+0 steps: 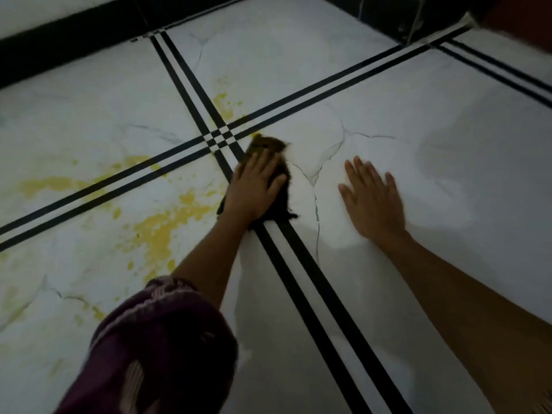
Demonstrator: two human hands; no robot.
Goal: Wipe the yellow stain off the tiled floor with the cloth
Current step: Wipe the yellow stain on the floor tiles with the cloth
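My left hand [254, 186] lies flat with straight fingers on a dark cloth [270, 144], pressing it onto the white tiled floor [388, 100] just right of where the black double lines cross. The cloth pokes out beyond my fingertips and below my wrist. A yellow stain [161, 228] spreads in patches over the tiles to the left of the cloth, with more yellow along the line at far left and a smaller patch above the crossing. My right hand [372, 198] rests flat and spread on the bare tile to the right, apart from the cloth.
Black double stripes [313, 309] divide the marble-look tiles. A dark skirting [59, 46] runs along the far wall at upper left, and a dark object stands at the top right corner. My dark patterned sleeve [161, 348] fills the lower left.
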